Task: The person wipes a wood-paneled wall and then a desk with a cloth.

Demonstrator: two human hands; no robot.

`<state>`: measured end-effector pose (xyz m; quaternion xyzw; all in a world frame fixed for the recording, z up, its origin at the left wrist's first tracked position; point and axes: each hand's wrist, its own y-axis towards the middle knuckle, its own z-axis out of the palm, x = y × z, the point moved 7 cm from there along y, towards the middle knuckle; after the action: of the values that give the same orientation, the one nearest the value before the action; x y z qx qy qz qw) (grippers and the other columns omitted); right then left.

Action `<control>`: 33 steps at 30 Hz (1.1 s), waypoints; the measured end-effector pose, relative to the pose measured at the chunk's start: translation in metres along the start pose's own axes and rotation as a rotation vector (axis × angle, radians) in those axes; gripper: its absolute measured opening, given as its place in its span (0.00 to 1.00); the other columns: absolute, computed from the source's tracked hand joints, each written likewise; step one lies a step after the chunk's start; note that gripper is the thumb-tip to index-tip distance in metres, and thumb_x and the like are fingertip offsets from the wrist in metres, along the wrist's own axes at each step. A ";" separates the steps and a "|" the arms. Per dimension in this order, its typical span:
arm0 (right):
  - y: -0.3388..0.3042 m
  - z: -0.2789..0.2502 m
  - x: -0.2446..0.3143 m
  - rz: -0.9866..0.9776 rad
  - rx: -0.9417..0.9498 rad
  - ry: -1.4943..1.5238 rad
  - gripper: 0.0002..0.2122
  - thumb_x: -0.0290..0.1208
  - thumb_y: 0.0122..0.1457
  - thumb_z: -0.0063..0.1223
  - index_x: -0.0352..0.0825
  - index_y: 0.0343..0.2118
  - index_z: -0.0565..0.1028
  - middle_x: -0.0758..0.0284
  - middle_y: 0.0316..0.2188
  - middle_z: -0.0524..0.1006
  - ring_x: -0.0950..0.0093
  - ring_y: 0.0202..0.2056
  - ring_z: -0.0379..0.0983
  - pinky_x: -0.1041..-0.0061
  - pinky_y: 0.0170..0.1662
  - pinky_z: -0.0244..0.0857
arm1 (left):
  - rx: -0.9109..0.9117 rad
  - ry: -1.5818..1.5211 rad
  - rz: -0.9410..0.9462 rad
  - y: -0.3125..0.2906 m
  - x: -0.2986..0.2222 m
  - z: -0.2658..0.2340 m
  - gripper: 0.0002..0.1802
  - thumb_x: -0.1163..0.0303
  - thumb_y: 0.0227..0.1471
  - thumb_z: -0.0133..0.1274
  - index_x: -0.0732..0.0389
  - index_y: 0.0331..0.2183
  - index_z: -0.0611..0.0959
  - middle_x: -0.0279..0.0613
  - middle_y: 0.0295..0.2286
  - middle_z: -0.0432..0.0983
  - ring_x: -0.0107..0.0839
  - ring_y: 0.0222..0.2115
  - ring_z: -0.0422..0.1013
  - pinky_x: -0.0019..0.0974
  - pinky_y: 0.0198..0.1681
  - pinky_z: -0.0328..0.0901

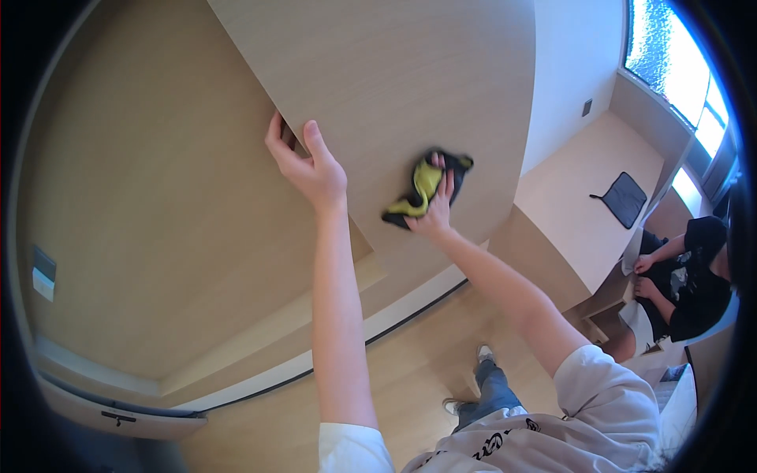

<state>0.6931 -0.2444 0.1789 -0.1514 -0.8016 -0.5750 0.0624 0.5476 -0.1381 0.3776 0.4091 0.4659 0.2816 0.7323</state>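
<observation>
Head view, looking down along both arms. Left hand [309, 164] hooked over the edge of an open cabinet door [394, 87], light wood grain, fingers curled behind the edge and thumb on the front face, so clamped onto the door itself. Right hand [432, 211] pressed flat against the door's front with a crumpled cloth [422, 193], yellow and black, pinned under the fingers near the door's middle, just right of the left hand. Cloth touching the door surface, partly bunched up above the fingertips.

Behind the door, the cabinet interior [158, 221] just showing as plain wood panelling; can't tell if anything sits inside, contents hidden by the angle. Down below, wood floor [410, 378] with a foot in a light shoe [482, 353].

Off to the right, a pale worktop [583, 205] carrying a dark flat pad [623, 199]. Another person [694, 276] in a black shirt seated beside it, hands low at their lap. Bright window [670, 55] up in the corner.
</observation>
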 end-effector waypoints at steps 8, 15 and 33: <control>-0.138 0.051 0.002 0.168 0.395 -0.062 0.40 0.46 0.40 0.64 0.30 0.57 0.64 0.41 0.65 0.44 0.42 0.65 0.41 0.43 0.62 0.42 | -0.009 0.038 -0.013 0.002 0.005 0.005 0.26 0.64 0.60 0.49 0.71 0.53 0.65 0.50 0.47 0.70 0.35 0.47 0.68 0.35 0.50 0.62; 0.138 -0.045 0.037 -0.158 -0.080 0.025 0.44 0.40 0.32 0.69 0.33 0.58 0.64 0.46 0.64 0.50 0.49 0.66 0.42 0.42 0.62 0.38 | -0.020 0.042 -0.073 -0.011 0.035 0.033 0.23 0.63 0.62 0.45 0.72 0.51 0.69 0.50 0.47 0.72 0.35 0.49 0.68 0.37 0.53 0.61; 0.373 -0.121 0.177 -0.320 -0.592 -0.035 0.28 0.47 0.50 0.53 0.25 0.46 0.72 0.51 0.48 0.71 0.55 0.55 0.61 0.55 0.59 0.50 | 0.569 1.234 -0.725 -0.258 0.135 -0.242 0.42 0.47 0.54 0.51 0.69 0.58 0.62 0.56 0.59 0.57 0.48 0.62 0.51 0.58 0.62 0.46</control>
<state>0.6339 -0.2181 0.6042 -0.0449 -0.6144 -0.7827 -0.0891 0.3902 -0.0801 0.0384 0.1723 0.9494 0.0707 0.2530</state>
